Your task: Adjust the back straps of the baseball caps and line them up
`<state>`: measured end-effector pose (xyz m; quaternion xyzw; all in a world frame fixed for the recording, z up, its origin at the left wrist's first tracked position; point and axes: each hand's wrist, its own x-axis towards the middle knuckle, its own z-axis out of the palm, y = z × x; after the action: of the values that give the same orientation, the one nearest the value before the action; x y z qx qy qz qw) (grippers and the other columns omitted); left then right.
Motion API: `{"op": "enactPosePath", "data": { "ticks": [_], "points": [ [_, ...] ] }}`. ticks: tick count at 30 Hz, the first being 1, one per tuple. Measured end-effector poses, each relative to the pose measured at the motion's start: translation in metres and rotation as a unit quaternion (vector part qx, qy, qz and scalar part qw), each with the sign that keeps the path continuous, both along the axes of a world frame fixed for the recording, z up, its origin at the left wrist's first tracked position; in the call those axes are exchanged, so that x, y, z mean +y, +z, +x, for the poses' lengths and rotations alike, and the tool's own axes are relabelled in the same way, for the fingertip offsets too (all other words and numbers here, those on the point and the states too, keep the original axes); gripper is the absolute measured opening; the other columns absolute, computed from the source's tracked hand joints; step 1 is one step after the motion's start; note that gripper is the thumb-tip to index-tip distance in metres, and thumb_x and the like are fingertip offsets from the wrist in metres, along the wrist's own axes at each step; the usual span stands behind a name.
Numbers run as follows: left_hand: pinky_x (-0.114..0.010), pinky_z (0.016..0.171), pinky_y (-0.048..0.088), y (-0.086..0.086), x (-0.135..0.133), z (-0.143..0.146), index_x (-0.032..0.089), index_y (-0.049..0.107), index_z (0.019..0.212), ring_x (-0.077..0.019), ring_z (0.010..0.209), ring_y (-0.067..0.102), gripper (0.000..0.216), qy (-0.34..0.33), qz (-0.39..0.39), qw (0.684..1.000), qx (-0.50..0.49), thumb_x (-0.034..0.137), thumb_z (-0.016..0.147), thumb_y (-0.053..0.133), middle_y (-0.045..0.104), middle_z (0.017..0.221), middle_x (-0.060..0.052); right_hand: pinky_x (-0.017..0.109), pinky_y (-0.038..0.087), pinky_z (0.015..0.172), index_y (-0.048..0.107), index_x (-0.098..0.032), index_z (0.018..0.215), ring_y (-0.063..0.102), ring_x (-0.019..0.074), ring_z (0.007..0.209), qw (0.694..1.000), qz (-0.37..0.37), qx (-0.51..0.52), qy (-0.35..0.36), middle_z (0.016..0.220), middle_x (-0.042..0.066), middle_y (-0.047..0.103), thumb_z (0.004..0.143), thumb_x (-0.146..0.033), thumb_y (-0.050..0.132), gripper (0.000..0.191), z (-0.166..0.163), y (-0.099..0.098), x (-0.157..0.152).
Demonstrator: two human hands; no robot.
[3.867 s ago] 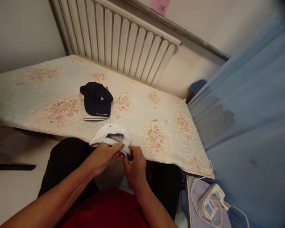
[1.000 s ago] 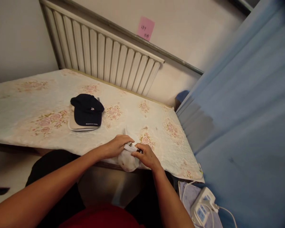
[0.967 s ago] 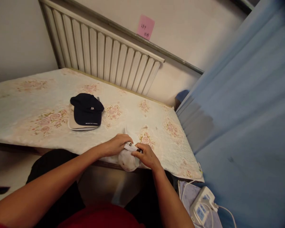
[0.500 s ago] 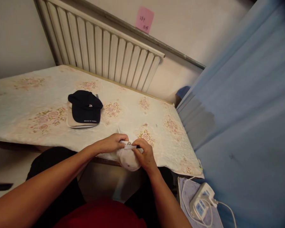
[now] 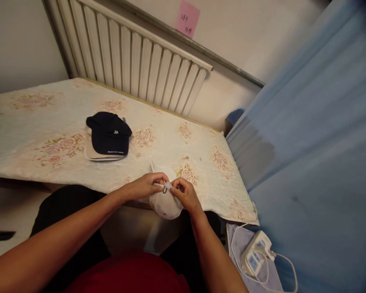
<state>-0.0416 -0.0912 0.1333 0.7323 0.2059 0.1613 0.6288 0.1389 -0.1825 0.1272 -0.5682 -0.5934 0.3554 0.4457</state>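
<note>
A white baseball cap [image 5: 165,205] is held at the front edge of the bed, its crown toward me and its brim partly hidden behind my hands. My left hand [image 5: 151,185] pinches the cap's back strap on the left, close to a small metal buckle [image 5: 164,190]. On the other side, my right hand [image 5: 185,194] pinches the strap's end [image 5: 168,186] between thumb and finger. Farther left, a black cap [image 5: 110,134] with a small white emblem lies on top of a beige cap [image 5: 93,154]; whatever else is in the stack is mostly covered.
The floral bed cover [image 5: 158,150] spreads in front of me. Behind it a white radiator [image 5: 134,61] stands against the wall. A blue curtain [image 5: 305,142] hangs at the right. Near my right knee, a white power strip [image 5: 256,254] with cables rests on a small table.
The strap's end, flat across the buckle before, is now raised and angled by my right hand. My left fingers have shifted slightly right. The stacked caps stay in place on the bed.
</note>
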Motion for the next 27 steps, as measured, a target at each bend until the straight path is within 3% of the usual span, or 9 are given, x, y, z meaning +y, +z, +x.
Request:
{"op": "enactPosePath", "data": {
  "ticks": [9, 12, 17, 21, 24, 27],
  "points": [
    [-0.022, 0.060, 0.035, -0.006, 0.004, 0.002, 0.017, 0.058, 0.093, -0.0128, 0.067, 0.051, 0.023, -0.020, -0.017, 1.000, 0.016, 0.023, 0.071, 0.058, 0.055, 0.074, 0.003, 0.024, 0.038, 0.061, 0.052, -0.020, 0.070, 0.050, 0.0118, 0.064, 0.999, -0.011, 0.041, 0.002, 0.072, -0.002, 0.057, 0.075, -0.028, 0.063, 0.014, 0.002, -0.010, 0.005],
    [-0.021, 0.055, 0.031, -0.009, 0.006, 0.004, 0.017, 0.056, 0.088, -0.0114, 0.062, 0.047, 0.020, -0.021, -0.009, 0.999, 0.029, 0.024, 0.069, 0.059, 0.051, 0.069, 0.004, 0.026, 0.042, 0.068, 0.052, -0.020, 0.071, 0.054, 0.0136, 0.071, 1.000, 0.002, 0.008, 0.000, 0.078, 0.000, 0.060, 0.077, -0.028, 0.061, 0.014, -0.002, -0.006, 0.001],
    [-0.021, 0.050, 0.027, -0.012, 0.006, 0.006, 0.017, 0.056, 0.083, -0.0105, 0.056, 0.040, 0.019, 0.022, 0.044, 0.997, 0.067, 0.030, 0.069, 0.059, 0.044, 0.063, 0.006, 0.030, 0.043, 0.080, 0.053, -0.021, 0.072, 0.056, 0.0164, 0.083, 0.992, 0.090, -0.080, -0.026, 0.085, 0.003, 0.061, 0.081, -0.022, 0.058, 0.010, -0.010, 0.000, -0.007],
    [-0.021, 0.051, 0.028, -0.011, 0.004, 0.007, 0.018, 0.054, 0.078, -0.0113, 0.058, 0.041, 0.020, 0.042, 0.093, 0.990, 0.095, 0.035, 0.069, 0.059, 0.047, 0.063, 0.004, 0.032, 0.044, 0.079, 0.054, -0.022, 0.074, 0.055, 0.0172, 0.082, 0.988, 0.099, -0.115, -0.037, 0.084, 0.003, 0.061, 0.081, -0.020, 0.057, 0.008, -0.011, -0.001, -0.009],
    [-0.021, 0.052, 0.028, -0.011, 0.005, 0.007, 0.018, 0.053, 0.077, -0.0118, 0.059, 0.042, 0.024, 0.031, 0.093, 0.990, 0.098, 0.039, 0.069, 0.059, 0.048, 0.065, 0.004, 0.032, 0.045, 0.079, 0.057, -0.022, 0.082, 0.056, 0.0180, 0.085, 0.983, 0.108, -0.137, -0.052, 0.087, 0.004, 0.061, 0.080, -0.018, 0.057, 0.004, -0.011, -0.003, -0.010],
    [-0.021, 0.050, 0.027, -0.011, 0.006, 0.006, 0.019, 0.051, 0.079, -0.0111, 0.058, 0.039, 0.022, 0.001, 0.074, 0.992, 0.102, 0.038, 0.070, 0.058, 0.046, 0.066, 0.004, 0.036, 0.044, 0.085, 0.059, -0.022, 0.093, 0.055, 0.0208, 0.094, 0.971, 0.154, -0.167, -0.075, 0.096, 0.006, 0.062, 0.078, -0.016, 0.057, 0.016, -0.016, -0.003, -0.013]
  ]
}}
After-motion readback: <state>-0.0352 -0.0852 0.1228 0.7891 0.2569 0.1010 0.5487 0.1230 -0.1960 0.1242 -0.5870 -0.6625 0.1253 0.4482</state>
